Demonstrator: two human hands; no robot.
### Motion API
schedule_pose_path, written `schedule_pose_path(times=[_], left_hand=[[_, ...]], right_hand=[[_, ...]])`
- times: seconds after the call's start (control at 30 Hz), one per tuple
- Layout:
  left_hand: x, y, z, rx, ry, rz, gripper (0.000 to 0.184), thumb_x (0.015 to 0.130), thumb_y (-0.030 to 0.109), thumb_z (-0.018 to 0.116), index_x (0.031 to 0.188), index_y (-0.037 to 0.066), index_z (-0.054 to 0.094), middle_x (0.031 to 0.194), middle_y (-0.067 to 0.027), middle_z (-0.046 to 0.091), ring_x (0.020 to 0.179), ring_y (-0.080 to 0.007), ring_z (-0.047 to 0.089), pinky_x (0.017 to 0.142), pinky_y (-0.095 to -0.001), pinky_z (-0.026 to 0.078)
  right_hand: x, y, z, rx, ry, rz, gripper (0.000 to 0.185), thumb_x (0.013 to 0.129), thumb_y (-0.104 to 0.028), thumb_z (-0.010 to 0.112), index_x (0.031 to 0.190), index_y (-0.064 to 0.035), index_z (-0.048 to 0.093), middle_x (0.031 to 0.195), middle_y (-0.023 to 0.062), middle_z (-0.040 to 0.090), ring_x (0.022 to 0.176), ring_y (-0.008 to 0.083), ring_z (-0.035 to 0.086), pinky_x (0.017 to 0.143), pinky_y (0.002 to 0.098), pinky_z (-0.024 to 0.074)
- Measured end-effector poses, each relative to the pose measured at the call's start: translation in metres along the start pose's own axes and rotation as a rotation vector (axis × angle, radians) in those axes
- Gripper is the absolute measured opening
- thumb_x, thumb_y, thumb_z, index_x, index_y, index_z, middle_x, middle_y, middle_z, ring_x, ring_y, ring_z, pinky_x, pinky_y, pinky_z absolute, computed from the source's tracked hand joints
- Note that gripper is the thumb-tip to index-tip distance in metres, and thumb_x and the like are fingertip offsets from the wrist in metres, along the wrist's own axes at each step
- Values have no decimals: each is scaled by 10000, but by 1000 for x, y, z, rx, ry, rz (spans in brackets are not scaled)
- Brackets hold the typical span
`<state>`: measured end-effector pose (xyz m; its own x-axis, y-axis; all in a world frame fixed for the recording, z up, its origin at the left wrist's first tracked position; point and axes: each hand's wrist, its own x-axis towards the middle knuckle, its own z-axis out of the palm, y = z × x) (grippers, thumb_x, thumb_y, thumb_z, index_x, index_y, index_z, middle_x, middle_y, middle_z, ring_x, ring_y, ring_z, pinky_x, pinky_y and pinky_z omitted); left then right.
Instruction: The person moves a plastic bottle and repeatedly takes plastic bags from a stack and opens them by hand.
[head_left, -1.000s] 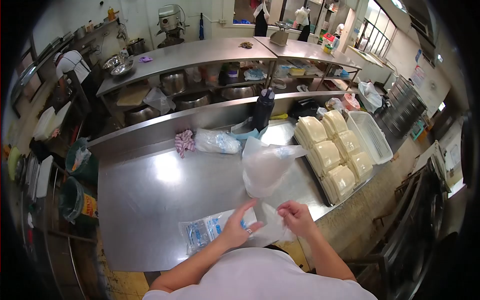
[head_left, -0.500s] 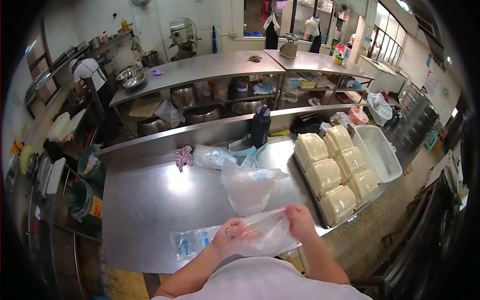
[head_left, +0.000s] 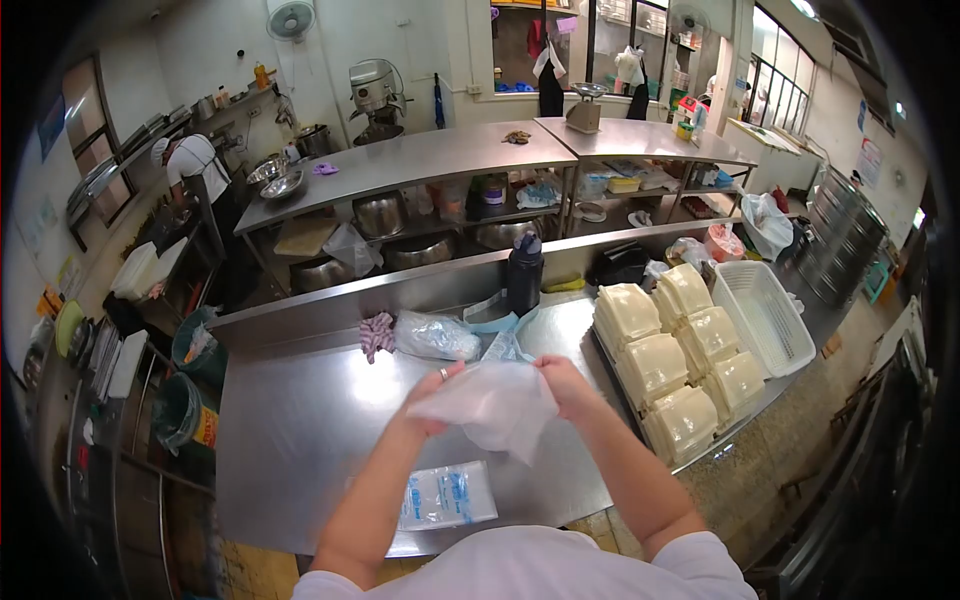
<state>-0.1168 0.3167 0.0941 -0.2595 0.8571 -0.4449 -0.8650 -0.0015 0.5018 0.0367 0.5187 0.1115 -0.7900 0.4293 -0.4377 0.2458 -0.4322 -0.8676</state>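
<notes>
A thin, clear plastic bag (head_left: 500, 405) is stretched between my two hands above the middle of the steel table (head_left: 300, 430). My left hand (head_left: 428, 398), with a ring on one finger, is closed on the bag's left side. At the right edge, my right hand (head_left: 566, 386) pinches the plastic. The bag hangs over the spot where a bulging whitish bag stood; whether that one is behind or inside it I cannot make out. Below my hands lies a flat pack of plastic bags (head_left: 450, 496) with blue print.
On the right, a dark tray holds several stacks of pale, flat sheets (head_left: 655, 365), beside a white basket (head_left: 765, 320). A dark bottle (head_left: 524, 275), a striped cloth (head_left: 377, 336) and a plastic-wrapped bundle (head_left: 435, 335) line the back. A person (head_left: 195, 170) works far left.
Both hands have moved forward and up with the plastic bag, over the bulging bag's place. The printed pack is now more fully uncovered.
</notes>
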Motion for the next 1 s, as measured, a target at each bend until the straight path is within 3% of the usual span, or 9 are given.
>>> schedule_pose_path(times=[0.03,0.13,0.23,0.37,0.43,0.63,0.83,0.9,1.0], left_hand=[[15,-16,-49,-32,-218,9,149,954,274,574,969,138,635,809,-12,656,590,-124,581,458,-280,412],[31,-58,-93,-84,-156,-43,168,956,257,566,1046,146,654,839,-22,663,669,-159,608,596,-289,482],[12,-56,-57,293,232,233,166,946,142,562,1080,118,657,938,-43,667,818,-152,630,702,-310,516],[-11,-52,-42,545,255,720,300,911,-44,503,1167,13,649,1194,-85,636,1111,-170,602,912,-318,495],[-8,-71,-42,734,131,846,375,880,-120,464,1203,-34,633,1313,-96,600,1239,-192,557,1006,-319,454],[-6,-88,-56,1072,215,798,261,903,-36,568,1131,-15,693,1309,-142,628,1237,-286,572,1049,-356,433],[-38,-84,-52,1249,385,975,266,887,74,654,1145,62,718,1433,-186,543,1228,-351,568,1035,-392,450],[-55,-89,-58,1292,447,978,272,883,108,686,1149,60,716,1403,-187,564,1221,-347,573,1035,-402,451],[-76,-101,-78,1293,494,909,286,882,107,698,1165,65,711,1358,-179,596,1243,-340,563,1050,-413,446]], right_hand=[[11,24,-2,78,-2,-23,103,905,-91,669,976,-20,649,892,66,672,753,167,658,653,313,540],[30,63,-8,235,12,-61,236,866,-105,715,1069,1,658,932,101,694,782,205,686,626,358,555],[11,46,-22,70,-27,-151,355,838,-109,747,1159,3,646,995,97,693,920,236,684,768,380,566],[-55,10,-11,-383,-84,-479,480,811,-123,782,1257,-37,626,1153,107,677,1112,243,622,958,378,499],[-66,10,6,-609,-170,-424,588,769,-125,822,1301,-40,588,1215,99,646,1169,233,583,984,377,481],[-57,25,14,-750,-234,-205,744,748,-155,847,1396,-56,495,1327,99,590,1189,217,553,1020,378,446],[-52,117,-46,-142,-31,-162,563,801,-302,812,1247,-9,634,1133,115,682,1053,237,637,919,413,513],[-45,165,-32,-426,1,127,596,810,-403,787,1254,-30,647,983,100,711,920,179,680,799,432,549],[-50,191,37,-1033,-84,217,398,824,-385,777,971,-17,742,762,87,695,760,217,684,694,413,552]])
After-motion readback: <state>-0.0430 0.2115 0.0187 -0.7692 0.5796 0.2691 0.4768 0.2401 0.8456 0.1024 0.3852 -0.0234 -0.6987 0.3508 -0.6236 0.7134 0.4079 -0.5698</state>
